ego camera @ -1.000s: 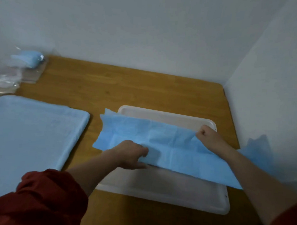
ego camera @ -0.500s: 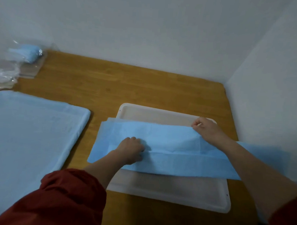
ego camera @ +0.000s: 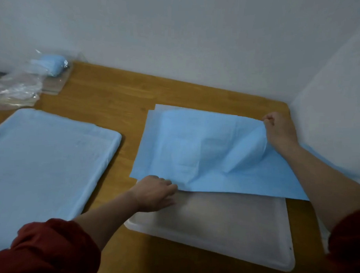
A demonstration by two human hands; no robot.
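Note:
A thin blue sheet (ego camera: 195, 149) lies spread over the far part of a white plastic tray (ego camera: 232, 240) on the wooden table. My right hand (ego camera: 277, 129) pinches the sheet's far right edge and lifts it, so a fold bulges beneath it. My left hand (ego camera: 154, 193) is at the sheet's near left edge, fingertips tucked under the edge and gripping it. The tray's near half is uncovered.
A second tray covered with a blue sheet (ego camera: 41, 162) lies at the left. Clear plastic bags (ego camera: 17, 85) and a blue bundle (ego camera: 54, 65) sit at the far left corner. White walls (ego camera: 328, 121) close in at the back and right.
The sheet has been unfolded from a narrow band into a wide sheet reaching the tray's far side. My right hand moved away and rightward; my left hand moved to the near edge.

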